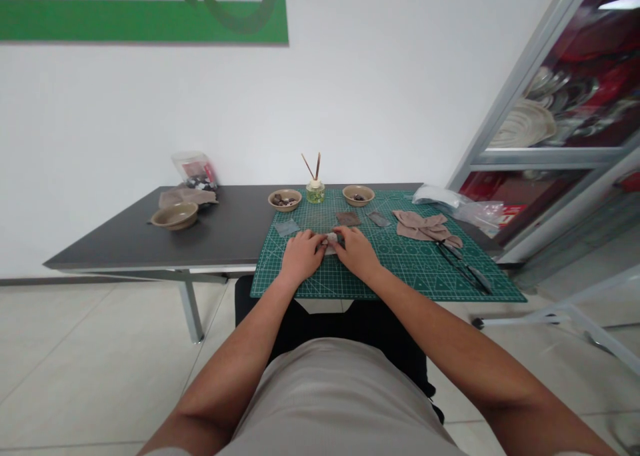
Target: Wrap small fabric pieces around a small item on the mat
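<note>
Both the left hand (300,257) and the right hand (356,253) pinch a small pale object (332,239) between their fingers. They work close together over a green cutting mat (410,273).

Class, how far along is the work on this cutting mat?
Seemingly done: a flat brown piece lies on the green cutting mat. In hand: the left hand and right hand hold a small pale piece. Left: dark pieces in two bowls and a plastic bag.

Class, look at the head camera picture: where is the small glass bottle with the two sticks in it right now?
In the head view, the glass bottle stands near the far edge of the green cutting mat, between the left bowl and the right bowl.
</note>
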### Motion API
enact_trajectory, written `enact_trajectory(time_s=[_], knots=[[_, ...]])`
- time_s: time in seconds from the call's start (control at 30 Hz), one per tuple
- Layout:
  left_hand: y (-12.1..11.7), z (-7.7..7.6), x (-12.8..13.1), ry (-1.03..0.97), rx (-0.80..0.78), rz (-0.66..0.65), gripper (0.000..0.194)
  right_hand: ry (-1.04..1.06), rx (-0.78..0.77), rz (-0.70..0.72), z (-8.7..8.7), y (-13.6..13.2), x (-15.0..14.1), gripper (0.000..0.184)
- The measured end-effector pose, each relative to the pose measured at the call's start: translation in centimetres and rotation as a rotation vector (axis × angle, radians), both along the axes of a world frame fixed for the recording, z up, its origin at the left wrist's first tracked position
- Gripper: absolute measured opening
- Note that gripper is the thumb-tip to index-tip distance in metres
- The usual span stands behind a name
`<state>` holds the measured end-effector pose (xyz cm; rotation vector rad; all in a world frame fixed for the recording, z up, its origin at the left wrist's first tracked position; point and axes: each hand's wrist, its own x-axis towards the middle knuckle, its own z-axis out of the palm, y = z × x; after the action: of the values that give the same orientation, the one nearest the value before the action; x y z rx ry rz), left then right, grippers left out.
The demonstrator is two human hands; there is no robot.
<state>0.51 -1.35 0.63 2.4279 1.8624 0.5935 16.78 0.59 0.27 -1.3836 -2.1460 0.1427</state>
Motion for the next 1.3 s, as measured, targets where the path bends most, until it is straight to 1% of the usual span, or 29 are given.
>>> enact_trajectory(time_s=[0.07, 0.13, 0.23, 0.3, 0.37, 0.5, 0.57, 0.6, 0.63, 0.7, 0.73, 0.77, 0.83, 0.87, 0.93, 1.03, 1.1, 1.17, 1.3], knots=[[0.1, -0.1, -0.1, -0.034, 0.009, -0.001, 0.027, -0.002, -0.025, -0.052, -0.2, -0.3, 0.6, 0.041], [0.3, -0.2, -0.3, -0.122, 0.044, -0.010, 0.023, -0.040, -0.049, -0.074, -0.4, -0.6, 0.8, 0.045], [0.8, -0.4, -0.9, -0.313, 0.118, -0.029, 0.020, -0.056, -0.067, -0.094, -0.2, -0.5, 0.2, 0.041], [1.0, -0.6, -1.3, -0.414, 0.152, 0.018, 0.020, -0.031, -0.110, -0.102, 0.0, -0.2, -0.4, 0.033], [1.2, -0.7, -1.6, -0.487, 0.140, 0.040, 0.020, 0.010, -0.149, -0.093, 0.2, 0.3, -0.8, 0.032], [1.2, -0.7, -1.5, -0.518, 0.096, 0.022, 0.019, 0.140, -0.270, -0.045, 0.5, 1.6, -1.2, 0.047], [1.1, -0.6, -1.4, -0.527, 0.067, 0.000, 0.020, 0.225, -0.340, -0.071, 0.6, 2.3, -1.2, 0.046], [1.1, -0.6, -1.4, -0.539, 0.062, -0.009, 0.020, 0.264, -0.354, -0.085, 0.7, 2.6, -1.2, 0.040], [1.1, -0.6, -1.5, -0.556, 0.068, -0.016, 0.020, 0.297, -0.348, -0.090, 1.0, 2.9, -1.1, 0.032], [1.1, -0.7, -1.6, -0.579, 0.105, -0.008, 0.019, 0.336, -0.275, -0.081, 1.8, 3.3, -0.7, 0.018], [1.1, -0.7, -1.6, -0.578, 0.121, 0.006, 0.019, 0.343, -0.216, -0.079, 2.4, 3.4, -0.4, 0.016], [1.1, -0.7, -1.7, -0.573, 0.127, 0.020, 0.019, 0.344, -0.131, -0.093, 3.1, 3.5, 0.0, 0.019], [1.0, -0.7, -1.7, -0.564, 0.107, 0.045, 0.021, 0.263, 0.016, -0.133, 4.4, 3.5, 0.8, 0.023], [1.0, -0.8, -1.7, -0.563, 0.089, 0.052, 0.022, 0.196, 0.030, -0.145, 4.9, 3.5, 1.1, 0.021], [0.9, -0.8, -1.7, -0.573, 0.057, 0.054, 0.023, 0.047, -0.047, -0.150, 5.5, 3.4, 1.6, 0.016], [0.9, -0.9, -1.7, -0.585, 0.041, 0.060, 0.023, -0.097, -0.165, -0.160, 5.4, 3.2, 1.9, 0.016], [0.9, -0.9, -1.7, -0.581, 0.041, 0.055, 0.022, -0.126, -0.187, -0.173, 5.1, 3.2, 1.9, 0.017], [0.8, -0.9, -1.7, -0.583, 0.041, 0.042, 0.021, -0.124, -0.176, -0.192, 5.0, 3.1, 2.0, 0.019], [0.8, -0.8, -1.9, -0.659, 0.060, 0.053, 0.021, -0.103, -0.158, -0.203, 5.1, 3.1, 2.0, 0.024]])
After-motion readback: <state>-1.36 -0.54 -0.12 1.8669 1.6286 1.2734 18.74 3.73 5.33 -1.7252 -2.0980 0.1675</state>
